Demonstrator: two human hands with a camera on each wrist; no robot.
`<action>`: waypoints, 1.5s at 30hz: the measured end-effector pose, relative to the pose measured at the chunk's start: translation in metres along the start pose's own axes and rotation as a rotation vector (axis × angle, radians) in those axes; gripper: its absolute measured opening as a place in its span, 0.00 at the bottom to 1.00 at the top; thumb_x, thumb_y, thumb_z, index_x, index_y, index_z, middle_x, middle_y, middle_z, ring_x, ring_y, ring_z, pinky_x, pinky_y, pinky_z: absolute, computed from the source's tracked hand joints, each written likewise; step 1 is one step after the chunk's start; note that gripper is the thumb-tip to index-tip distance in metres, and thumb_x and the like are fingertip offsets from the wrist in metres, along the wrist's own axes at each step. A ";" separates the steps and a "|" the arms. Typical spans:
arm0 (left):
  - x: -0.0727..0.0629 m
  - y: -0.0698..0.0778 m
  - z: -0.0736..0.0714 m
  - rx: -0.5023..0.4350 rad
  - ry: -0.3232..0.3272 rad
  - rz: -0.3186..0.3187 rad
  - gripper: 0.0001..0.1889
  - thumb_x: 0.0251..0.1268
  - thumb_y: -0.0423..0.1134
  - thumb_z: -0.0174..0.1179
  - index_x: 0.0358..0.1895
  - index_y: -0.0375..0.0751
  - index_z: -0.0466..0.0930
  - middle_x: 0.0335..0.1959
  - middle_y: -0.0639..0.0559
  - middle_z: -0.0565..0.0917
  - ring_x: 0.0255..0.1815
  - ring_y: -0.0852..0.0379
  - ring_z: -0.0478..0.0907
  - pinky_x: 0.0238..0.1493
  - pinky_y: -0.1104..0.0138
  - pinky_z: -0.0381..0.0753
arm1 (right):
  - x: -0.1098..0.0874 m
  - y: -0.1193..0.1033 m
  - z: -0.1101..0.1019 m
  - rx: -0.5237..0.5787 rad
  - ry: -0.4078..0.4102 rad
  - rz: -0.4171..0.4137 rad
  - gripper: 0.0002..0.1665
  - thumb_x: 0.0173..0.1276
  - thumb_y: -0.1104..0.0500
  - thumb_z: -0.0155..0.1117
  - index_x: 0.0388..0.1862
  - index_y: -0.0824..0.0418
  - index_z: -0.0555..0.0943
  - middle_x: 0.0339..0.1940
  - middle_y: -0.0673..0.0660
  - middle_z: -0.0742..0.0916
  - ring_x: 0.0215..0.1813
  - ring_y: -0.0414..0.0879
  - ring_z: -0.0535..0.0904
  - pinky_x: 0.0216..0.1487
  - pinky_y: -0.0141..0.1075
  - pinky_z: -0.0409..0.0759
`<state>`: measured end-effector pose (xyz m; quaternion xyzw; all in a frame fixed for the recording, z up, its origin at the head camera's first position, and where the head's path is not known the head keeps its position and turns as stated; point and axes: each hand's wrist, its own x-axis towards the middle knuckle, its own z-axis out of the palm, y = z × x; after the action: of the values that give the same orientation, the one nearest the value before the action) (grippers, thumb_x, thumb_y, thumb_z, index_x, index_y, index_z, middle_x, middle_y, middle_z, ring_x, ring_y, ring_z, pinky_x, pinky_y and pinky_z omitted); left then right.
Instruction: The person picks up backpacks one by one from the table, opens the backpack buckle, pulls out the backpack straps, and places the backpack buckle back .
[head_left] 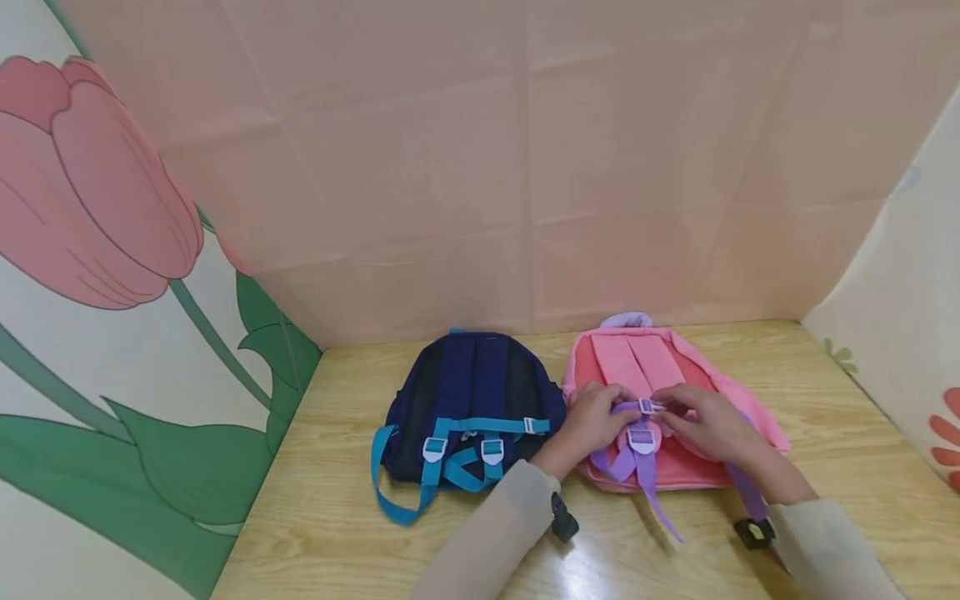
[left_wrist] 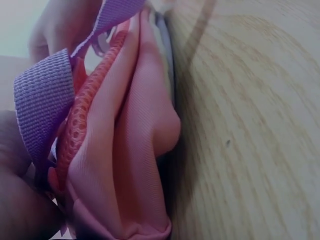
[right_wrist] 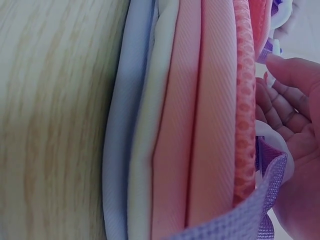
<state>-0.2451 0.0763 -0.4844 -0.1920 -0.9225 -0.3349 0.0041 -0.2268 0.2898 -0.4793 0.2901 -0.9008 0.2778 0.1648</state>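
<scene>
A pink backpack [head_left: 637, 354] lies with its strap side up on the table. Over it, my left hand [head_left: 595, 419] grips one end of a purple chest strap [head_left: 625, 407]. My right hand [head_left: 705, 417] pinches a white side-release buckle [head_left: 648, 407] from the other side, thumb against fingertips. In the right wrist view, the right hand [right_wrist: 295, 100] curls beside the pack's coral mesh edge. How far the two buckle halves are joined is hidden by the fingers. Below the hands, a white strap adjuster [head_left: 641, 439] holds a purple strap with its tail hanging forward.
A navy backpack [head_left: 474, 383] with turquoise straps [head_left: 401, 508] lies just left of the pink one. Two black wrist devices [head_left: 564, 518] are near the sleeves. Behind the wooden table [head_left: 315, 500] stands a pinkish cloth backdrop [head_left: 420, 183]; a tulip-print panel [head_left: 127, 217] flanks the left.
</scene>
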 end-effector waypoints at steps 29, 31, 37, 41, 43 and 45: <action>0.001 0.012 -0.007 -0.206 -0.021 -0.196 0.03 0.74 0.42 0.61 0.42 0.56 0.83 0.36 0.68 0.81 0.42 0.68 0.72 0.51 0.68 0.69 | 0.003 -0.006 -0.001 -0.032 -0.031 -0.006 0.18 0.59 0.65 0.77 0.48 0.57 0.86 0.35 0.41 0.85 0.36 0.31 0.77 0.37 0.39 0.82; 0.002 0.012 -0.008 -0.227 -0.020 -0.193 0.03 0.74 0.41 0.60 0.43 0.55 0.83 0.36 0.67 0.82 0.41 0.69 0.74 0.50 0.70 0.72 | 0.003 -0.007 -0.002 -0.026 -0.043 0.029 0.17 0.61 0.63 0.76 0.48 0.56 0.86 0.35 0.42 0.86 0.36 0.32 0.77 0.37 0.38 0.82; 0.001 0.013 -0.009 -0.286 -0.014 -0.209 0.02 0.74 0.39 0.60 0.43 0.52 0.82 0.36 0.65 0.81 0.37 0.68 0.76 0.44 0.72 0.75 | 0.004 -0.008 -0.002 -0.003 -0.063 0.097 0.15 0.64 0.62 0.74 0.49 0.54 0.86 0.39 0.45 0.88 0.36 0.35 0.78 0.34 0.32 0.78; 0.000 0.014 -0.009 -0.293 -0.021 -0.227 0.03 0.75 0.39 0.59 0.43 0.53 0.81 0.35 0.65 0.80 0.37 0.68 0.74 0.44 0.72 0.75 | 0.005 -0.006 -0.001 -0.009 -0.078 0.104 0.15 0.64 0.63 0.74 0.50 0.54 0.86 0.39 0.45 0.88 0.37 0.35 0.79 0.34 0.32 0.78; 0.000 0.015 -0.009 -0.299 -0.023 -0.230 0.03 0.75 0.39 0.59 0.43 0.53 0.81 0.35 0.65 0.80 0.36 0.68 0.74 0.44 0.71 0.74 | 0.005 -0.006 -0.001 -0.013 -0.087 0.107 0.15 0.64 0.62 0.74 0.50 0.54 0.86 0.40 0.46 0.88 0.38 0.36 0.79 0.35 0.33 0.79; 0.000 0.015 -0.009 -0.303 -0.024 -0.228 0.03 0.75 0.39 0.59 0.43 0.53 0.80 0.35 0.65 0.80 0.36 0.68 0.74 0.43 0.71 0.74 | 0.005 -0.006 -0.001 -0.016 -0.093 0.115 0.15 0.65 0.61 0.74 0.51 0.54 0.86 0.40 0.46 0.89 0.38 0.36 0.80 0.36 0.33 0.79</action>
<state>-0.2410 0.0809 -0.4678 -0.0885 -0.8772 -0.4661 -0.0739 -0.2272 0.2843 -0.4738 0.2492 -0.9249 0.2657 0.1089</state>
